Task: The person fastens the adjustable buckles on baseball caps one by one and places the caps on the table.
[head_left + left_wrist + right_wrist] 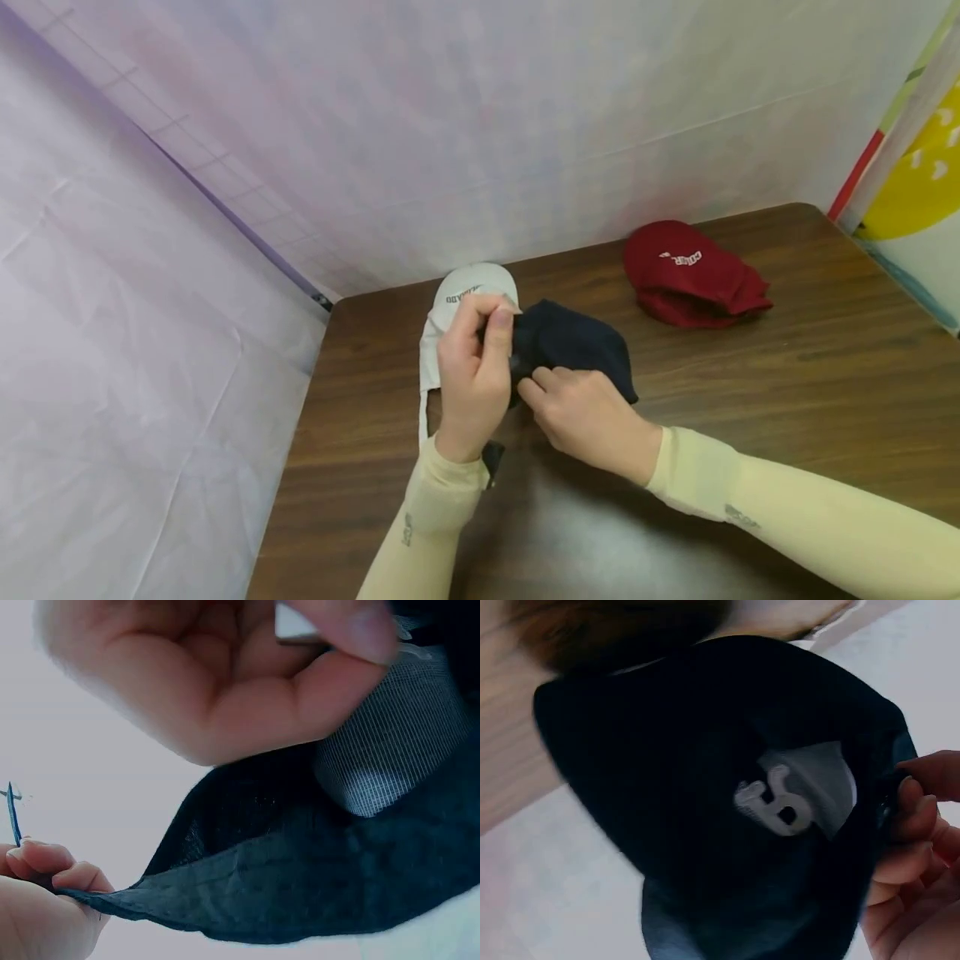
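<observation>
We see a pale cloth backdrop behind the brown wood-grain table. Beyond our fingers, to the right, lies a maroon baseball cap; just past our left fingers, a white baseball cap. Between them, our left hand and right hand each pinch the navy baseball cap by its edge; uneven pulling could, we judge, twist it loose.

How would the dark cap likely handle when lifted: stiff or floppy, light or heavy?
The dark cap is likely floppy: its edge narrows to a point at the right hand. Probably light too, given its thin-looking fabric.
</observation>
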Available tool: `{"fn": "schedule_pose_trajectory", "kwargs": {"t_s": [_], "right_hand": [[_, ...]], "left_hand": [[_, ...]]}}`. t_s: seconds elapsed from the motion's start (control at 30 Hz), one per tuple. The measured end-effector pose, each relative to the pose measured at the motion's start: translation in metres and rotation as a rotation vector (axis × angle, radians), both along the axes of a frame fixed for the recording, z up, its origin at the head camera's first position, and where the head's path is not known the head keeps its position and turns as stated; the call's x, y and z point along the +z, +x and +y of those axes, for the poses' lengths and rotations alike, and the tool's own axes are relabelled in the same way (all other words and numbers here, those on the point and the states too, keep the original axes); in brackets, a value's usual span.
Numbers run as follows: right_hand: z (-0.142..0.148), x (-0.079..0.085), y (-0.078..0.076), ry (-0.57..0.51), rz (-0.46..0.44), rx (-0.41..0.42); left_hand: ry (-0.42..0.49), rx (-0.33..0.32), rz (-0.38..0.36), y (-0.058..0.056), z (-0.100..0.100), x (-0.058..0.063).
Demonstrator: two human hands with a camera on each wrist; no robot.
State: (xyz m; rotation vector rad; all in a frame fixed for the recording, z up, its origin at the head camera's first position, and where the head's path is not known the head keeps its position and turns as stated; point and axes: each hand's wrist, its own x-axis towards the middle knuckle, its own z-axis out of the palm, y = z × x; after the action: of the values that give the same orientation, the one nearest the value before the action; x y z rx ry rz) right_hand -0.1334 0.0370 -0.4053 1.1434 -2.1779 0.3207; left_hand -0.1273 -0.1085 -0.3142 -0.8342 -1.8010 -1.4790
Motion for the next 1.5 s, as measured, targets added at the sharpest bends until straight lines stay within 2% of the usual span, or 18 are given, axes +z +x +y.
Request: {"fn": "schedule_pose_trajectory", "kwargs": {"t_s": [0.17,0.33,0.4,0.6,0.73,0.87,1.03,1.2,1.33,1.5], "right_hand": [[0.010,0.011,0.005,-0.136,-0.160,0.051],[0.025,0.032,0.005,-0.311,-0.330,0.089],[0.033,0.042,0.004,-0.364,-0.440,0.097],[0.060,0.065,-0.002,-0.543,-0.862,0.128],[0.072,0.072,-0.007,-0.672,-1.028,0.201],[0.079,0.075,-0.012,-0.757,-1.099,0.252],[0.084,0.074,-0.017,-0.820,-1.138,0.245],[0.086,0.074,-0.020,-0.890,-1.152,0.251],[0.087,0.073,-0.023,-0.927,-1.149,0.259],[0.087,0.070,-0.025,-0.967,-1.162,0.290]], "left_hand": [[-0.002,0.017,-0.018,0.001,-0.001,-0.001],[-0.012,0.030,-0.057,0.001,-0.002,-0.005],[-0.010,0.034,-0.077,0.000,-0.003,-0.007],[0.004,0.021,-0.126,0.000,-0.005,-0.012],[0.007,-0.005,-0.169,0.003,-0.005,-0.010],[0.016,-0.061,-0.207,0.008,-0.003,-0.003],[0.028,-0.126,-0.263,0.017,-0.001,0.005],[0.011,-0.147,-0.323,0.011,-0.005,-0.009],[-0.009,-0.165,-0.336,0.008,-0.007,-0.017],[-0.021,-0.196,-0.359,0.016,-0.002,-0.008]]}}
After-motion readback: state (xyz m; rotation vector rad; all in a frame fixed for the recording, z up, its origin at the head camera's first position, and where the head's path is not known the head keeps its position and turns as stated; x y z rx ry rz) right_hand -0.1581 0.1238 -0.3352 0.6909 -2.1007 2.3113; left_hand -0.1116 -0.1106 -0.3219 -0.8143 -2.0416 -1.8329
